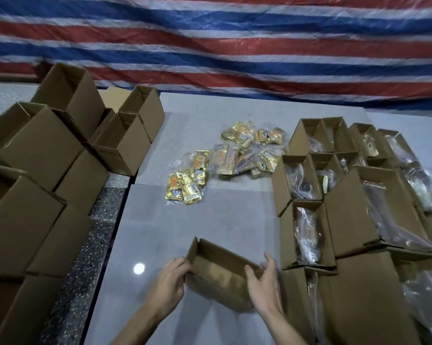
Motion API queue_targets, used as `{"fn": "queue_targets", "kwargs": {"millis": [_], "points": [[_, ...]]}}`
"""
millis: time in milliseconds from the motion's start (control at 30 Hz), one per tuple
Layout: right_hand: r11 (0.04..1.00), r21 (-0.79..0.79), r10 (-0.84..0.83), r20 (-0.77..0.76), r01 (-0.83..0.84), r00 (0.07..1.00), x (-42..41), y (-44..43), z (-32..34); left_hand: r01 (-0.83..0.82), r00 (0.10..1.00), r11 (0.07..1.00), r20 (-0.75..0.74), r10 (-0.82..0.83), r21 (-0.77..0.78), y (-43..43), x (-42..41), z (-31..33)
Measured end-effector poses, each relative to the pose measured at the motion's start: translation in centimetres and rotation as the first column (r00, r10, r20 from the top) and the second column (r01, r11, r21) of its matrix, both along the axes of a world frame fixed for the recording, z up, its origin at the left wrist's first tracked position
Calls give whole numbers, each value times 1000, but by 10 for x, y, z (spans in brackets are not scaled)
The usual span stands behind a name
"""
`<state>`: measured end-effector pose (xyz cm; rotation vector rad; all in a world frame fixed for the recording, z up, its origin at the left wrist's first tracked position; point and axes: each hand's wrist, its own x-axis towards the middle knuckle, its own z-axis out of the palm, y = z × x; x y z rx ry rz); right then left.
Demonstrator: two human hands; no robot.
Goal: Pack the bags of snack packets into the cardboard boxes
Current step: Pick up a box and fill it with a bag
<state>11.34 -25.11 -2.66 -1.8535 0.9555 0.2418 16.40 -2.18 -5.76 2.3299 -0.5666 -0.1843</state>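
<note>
- Left side of the frame: a stack of empty boxes (43,155), open tops facing up and toward the camera, piled from the lower left corner to the upper left.
- Lower centre: the left hand (168,282) grips the left end of a small open box (222,272), fingers curled round its edge.
- That box sits tilted on the grey table (210,220), its open top turned toward the camera (nothing can be seen inside it).
- The right hand (264,282) holds the box's right end, thumb on the near side, fingers spread and only loosely bent over the far corner.
- Centre, above the hands: clear bags (237,155) of gold snack packets lie loose on the table; one bag (187,183) lies a little apart, nearer the lower left.
- Right side: rows of filled boxes (307,232), each open and holding a clear bag.
- Top: a striped tarp (234,46) in red, white and blue.
</note>
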Motion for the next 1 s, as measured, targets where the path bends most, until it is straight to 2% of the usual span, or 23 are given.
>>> {"fn": "queue_targets", "kwargs": {"millis": [200,367,467,567,633,700,767,833,900,1000], "points": [[988,-17,153,-93,-155,984,5,-12,-11,-41,999,999,-18,41,21,-13,24,-4],[981,-19,186,-150,-191,971,15,-9,-21,42,999,999,-3,-42,-15,-25,63,-4],[972,47,234,-141,-230,962,28,-5,-26,94,995,995,-10,-95,-36,-39,91,-5],[960,55,278,-124,-273,953,45,0,-28,154,987,988,51,-152,-33,-51,114,-4],[958,34,287,-119,-285,951,56,3,-30,95,987,992,136,-83,-84,-58,128,-6],[956,-10,289,-120,-293,950,67,6,-30,-111,986,968,93,135,-225,-63,148,-10],[955,-52,283,-117,-290,952,76,11,-29,-279,953,921,36,300,-274,-67,181,-17],[960,-78,257,-128,-268,958,81,16,-28,-344,938,928,0,347,-146,-67,218,-25],[967,-62,236,-138,-246,962,83,22,-29,-338,939,939,-54,341,59,-65,252,-35],[973,-7,228,-123,-231,966,86,26,-30,-310,906,899,-191,377,308,-66,295,-43]]}}
